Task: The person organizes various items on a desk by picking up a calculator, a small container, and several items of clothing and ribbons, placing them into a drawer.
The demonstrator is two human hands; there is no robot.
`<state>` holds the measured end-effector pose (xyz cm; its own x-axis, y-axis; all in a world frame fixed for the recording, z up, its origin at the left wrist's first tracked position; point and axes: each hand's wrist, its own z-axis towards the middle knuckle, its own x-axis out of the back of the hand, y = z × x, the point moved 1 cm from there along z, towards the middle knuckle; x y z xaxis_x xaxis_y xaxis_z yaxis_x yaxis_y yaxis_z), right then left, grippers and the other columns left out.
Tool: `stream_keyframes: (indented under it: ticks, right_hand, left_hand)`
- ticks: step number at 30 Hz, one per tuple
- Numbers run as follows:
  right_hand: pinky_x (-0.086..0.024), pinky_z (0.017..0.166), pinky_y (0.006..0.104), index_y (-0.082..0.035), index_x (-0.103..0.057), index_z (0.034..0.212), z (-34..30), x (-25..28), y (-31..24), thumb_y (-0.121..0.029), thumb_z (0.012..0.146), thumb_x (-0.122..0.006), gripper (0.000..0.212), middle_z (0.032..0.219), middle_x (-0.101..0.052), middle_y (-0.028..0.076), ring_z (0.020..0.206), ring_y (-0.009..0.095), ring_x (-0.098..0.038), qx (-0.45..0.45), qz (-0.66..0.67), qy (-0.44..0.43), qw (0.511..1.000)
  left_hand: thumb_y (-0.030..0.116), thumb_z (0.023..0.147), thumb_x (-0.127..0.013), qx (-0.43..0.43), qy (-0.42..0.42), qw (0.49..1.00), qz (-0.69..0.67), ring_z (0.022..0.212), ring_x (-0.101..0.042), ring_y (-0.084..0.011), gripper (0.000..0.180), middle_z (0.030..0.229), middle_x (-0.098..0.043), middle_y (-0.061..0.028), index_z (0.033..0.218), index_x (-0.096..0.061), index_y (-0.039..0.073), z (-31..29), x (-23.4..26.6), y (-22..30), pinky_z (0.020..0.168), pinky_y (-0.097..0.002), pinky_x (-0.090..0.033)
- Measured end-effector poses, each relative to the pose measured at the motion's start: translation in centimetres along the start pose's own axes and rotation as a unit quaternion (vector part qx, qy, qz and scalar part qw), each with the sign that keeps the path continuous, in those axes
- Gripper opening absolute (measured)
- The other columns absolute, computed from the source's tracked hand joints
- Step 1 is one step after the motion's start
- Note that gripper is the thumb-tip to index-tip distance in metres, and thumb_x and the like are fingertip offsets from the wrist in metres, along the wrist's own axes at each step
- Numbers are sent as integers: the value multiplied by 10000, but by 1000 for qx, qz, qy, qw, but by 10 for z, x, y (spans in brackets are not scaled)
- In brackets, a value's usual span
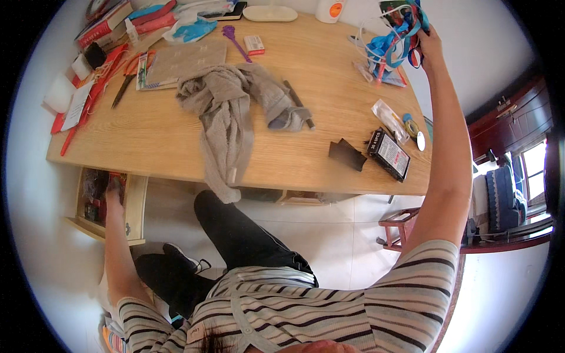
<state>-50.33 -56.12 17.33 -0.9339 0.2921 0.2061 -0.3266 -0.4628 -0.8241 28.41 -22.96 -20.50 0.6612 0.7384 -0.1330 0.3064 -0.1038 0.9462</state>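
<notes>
My right hand [431,50] is raised over the far right corner of the desk, closed on a tangled bundle of blue lanyards [385,50] with a white cable looped through it. The bundle's lower part hangs at the desktop. My left hand [114,191] reaches into the open drawer [137,206] under the left of the desk, among dark and red items. Its fingers are blurred and partly hidden there. A grey towel [226,112] lies crumpled across the middle of the desk [306,159], one end hanging over the front edge.
Orange-handled scissors [125,79], a purple back scratcher [235,42] and a small box [254,45] lie toward the back left. A black packet [388,154], dark cards [347,154] and tape rolls [411,125] sit at right. A wooden stool [400,226] stands beyond the desk.
</notes>
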Motion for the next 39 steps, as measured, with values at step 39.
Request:
stream_keyframes:
  ticks: [39]
  right_hand:
    - [-477, 635, 388, -59, -492, 1147, -81, -96, 31, -249, 782, -542, 415, 789, -610, 196, 718, 298, -605, 172, -553, -320, 750]
  left_hand:
    - [136, 834, -498, -1, -16, 990, 141, 919, -553, -201, 344, 1049, -579, -92, 1163, -522, 39, 13, 11, -12, 764, -329, -447]
